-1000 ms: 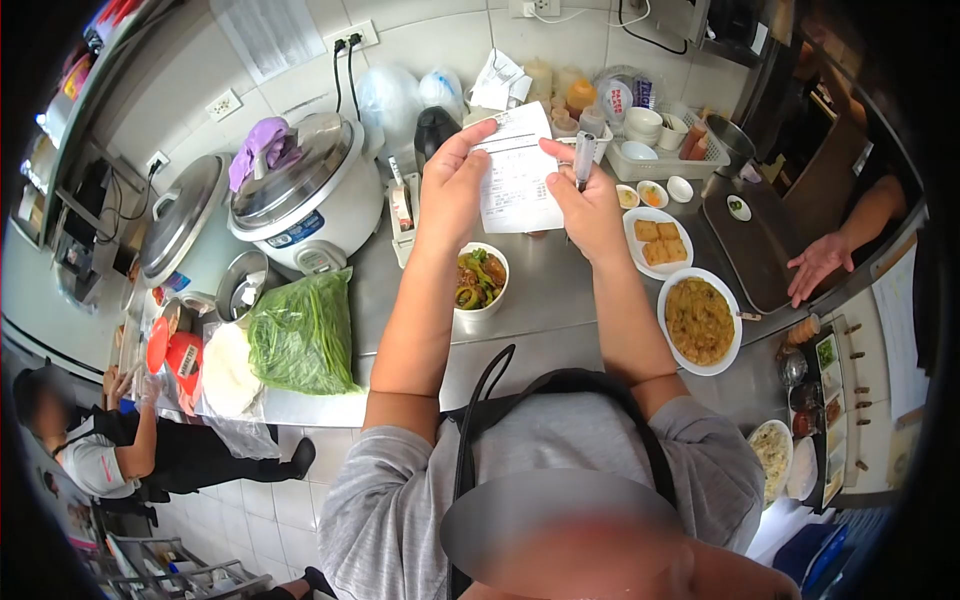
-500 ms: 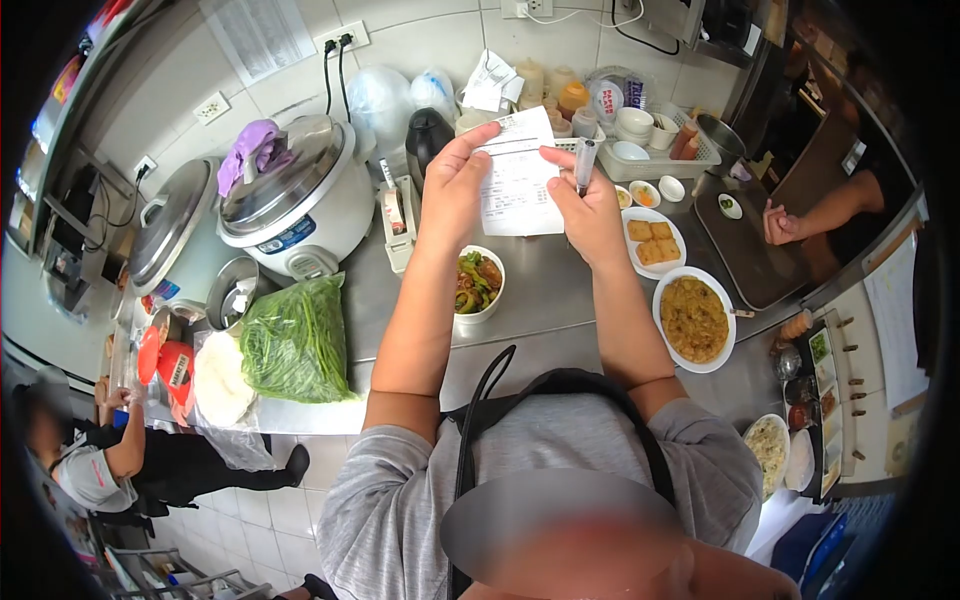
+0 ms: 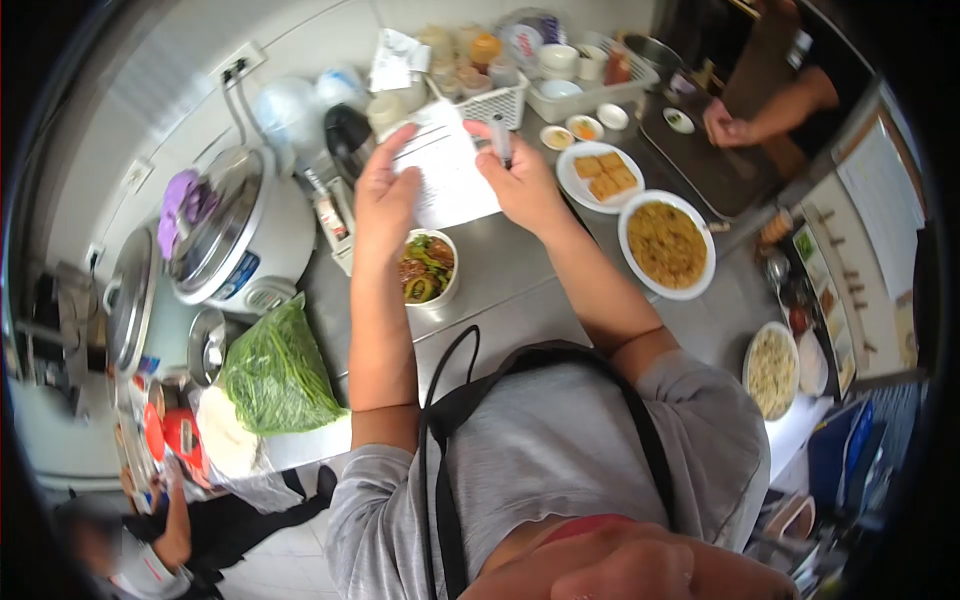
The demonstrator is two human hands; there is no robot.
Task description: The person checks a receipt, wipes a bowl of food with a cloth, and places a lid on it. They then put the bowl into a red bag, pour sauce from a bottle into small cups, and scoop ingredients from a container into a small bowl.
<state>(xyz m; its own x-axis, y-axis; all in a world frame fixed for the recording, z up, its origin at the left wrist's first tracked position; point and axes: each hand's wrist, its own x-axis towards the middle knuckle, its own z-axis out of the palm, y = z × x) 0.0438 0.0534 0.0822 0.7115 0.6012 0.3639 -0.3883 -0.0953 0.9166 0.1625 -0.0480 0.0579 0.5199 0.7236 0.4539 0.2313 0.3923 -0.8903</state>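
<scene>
Between both hands, over the steel counter [image 3: 500, 315], a white paper slip [image 3: 445, 170] with printed lines is held up. My left hand [image 3: 387, 190] pinches its left edge, thumb in front. My right hand [image 3: 520, 185] grips its right edge and also holds a pen [image 3: 501, 142], which points upward. Below the slip stands a white bowl [image 3: 428, 268] of green vegetables and brown pieces. To the right are a plate of golden fried squares [image 3: 606, 178] and a larger plate of yellow-brown food [image 3: 667, 245].
Rice cookers [image 3: 245, 240] and a bag of green beans [image 3: 280, 370] are at the left. Bottles and baskets [image 3: 495, 105] line the back. A co-worker's hand [image 3: 732, 125] is over a dark tray [image 3: 690, 165]. Another person [image 3: 170, 540] is at the lower left.
The view has turned and shifted, so the counter items appear further left or tilted. Both hands still hold the slip, now slanted the other way, and the pen stays in my right hand.
</scene>
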